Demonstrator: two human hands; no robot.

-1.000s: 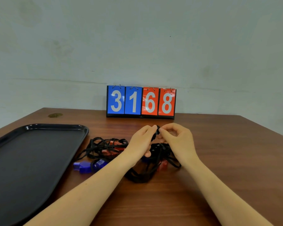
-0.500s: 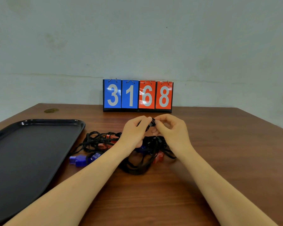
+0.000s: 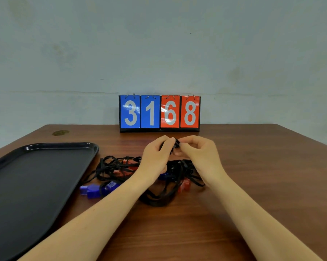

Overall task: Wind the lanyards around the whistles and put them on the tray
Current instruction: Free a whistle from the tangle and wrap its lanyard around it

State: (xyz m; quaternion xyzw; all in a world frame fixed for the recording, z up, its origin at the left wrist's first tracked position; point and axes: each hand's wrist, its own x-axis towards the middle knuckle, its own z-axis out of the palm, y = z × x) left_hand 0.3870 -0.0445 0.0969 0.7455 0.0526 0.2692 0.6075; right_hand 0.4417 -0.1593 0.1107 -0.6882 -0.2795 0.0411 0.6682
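Both hands, left and right, pinch a black cord at six o'clock of the scoreboard reading 3168.

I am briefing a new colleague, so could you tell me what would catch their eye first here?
The flip scoreboard at the table's far edge, reading 3168 in blue and red. Next, the left hand and right hand pinching a small black item together above a tangled pile of lanyards with blue and red whistles. The black tray lies at the left.
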